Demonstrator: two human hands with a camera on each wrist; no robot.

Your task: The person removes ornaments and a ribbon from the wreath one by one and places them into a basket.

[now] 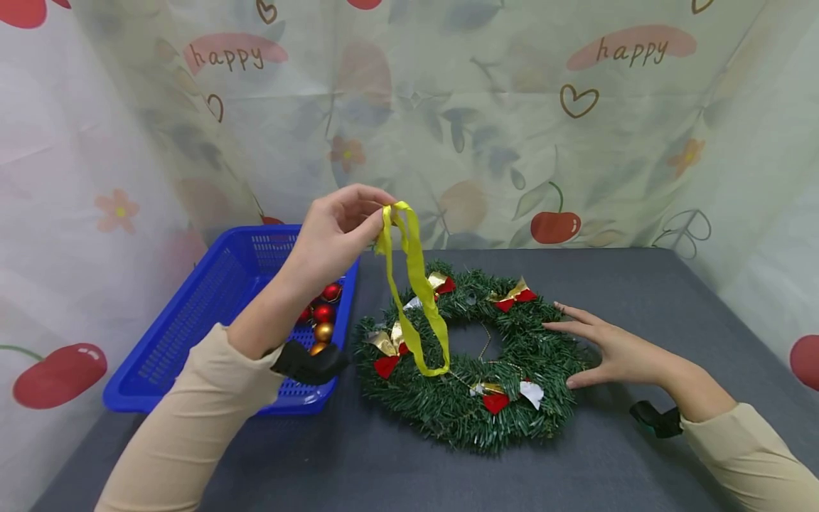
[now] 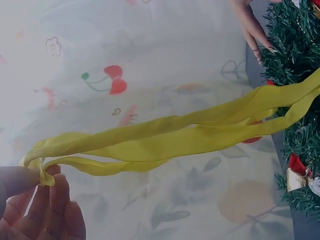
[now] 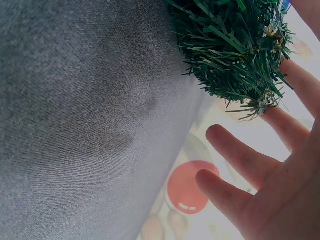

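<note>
A looped yellow ribbon [image 1: 419, 284] dangles from my left hand [image 1: 342, 224], pinched at its top between thumb and fingers. In the left wrist view the ribbon [image 2: 175, 132] stretches from the fingertips toward the greenery. Below it, a green wreath [image 1: 473, 427] with red, gold and white bows and a thin beaded string lies flat on the dark table. My right hand [image 1: 614, 352] is at the wreath's right edge with its fingers spread. In the right wrist view, fingertips of the right hand [image 3: 280, 170] reach the outer needles, and nothing is gripped there.
A blue plastic basket [image 1: 160, 355] stands on the left, partly behind my left arm. Several red and gold ball ornaments [image 1: 324, 313] lie in it. A patterned cloth [image 1: 416, 128] hangs behind the dark tabletop [image 1: 384, 476] and along both sides.
</note>
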